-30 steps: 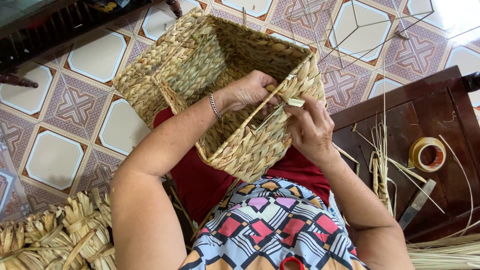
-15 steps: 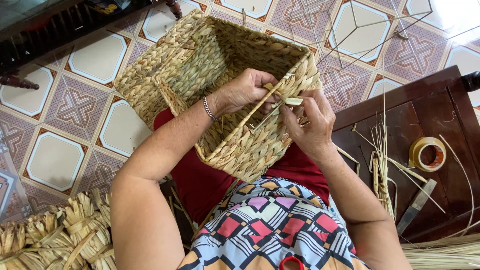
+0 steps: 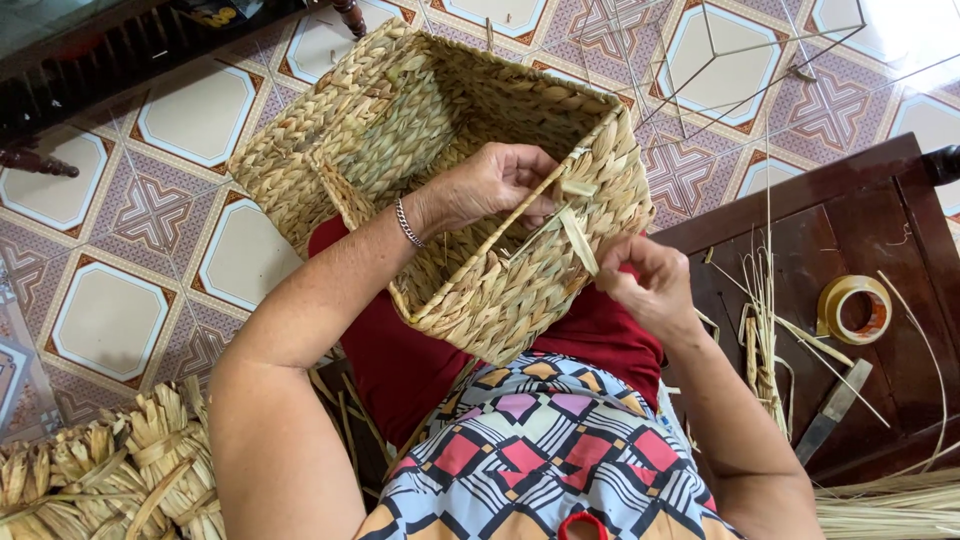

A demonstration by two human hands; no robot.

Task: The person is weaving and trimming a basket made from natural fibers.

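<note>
A rectangular woven straw basket (image 3: 420,130) rests tilted on my lap, its opening facing up. My left hand (image 3: 495,185), with a metal bracelet on the wrist, reaches inside and grips the near rim where a metal frame rod shows. A flat straw strand (image 3: 578,238) sticks out of the rim's corner. My right hand (image 3: 648,285) is just below and right of the basket, fingers pinched on the lower end of that strand.
A dark wooden table (image 3: 860,230) stands at right, holding a tape roll (image 3: 853,308), a knife-like blade (image 3: 832,410) and loose straw stalks (image 3: 765,330). A wire frame (image 3: 720,60) lies on the patterned tile floor. Woven straw pieces (image 3: 110,470) pile at bottom left.
My right hand has drawn down and away from the basket rim, pulling the strand out. The left hand stays gripping the rim.
</note>
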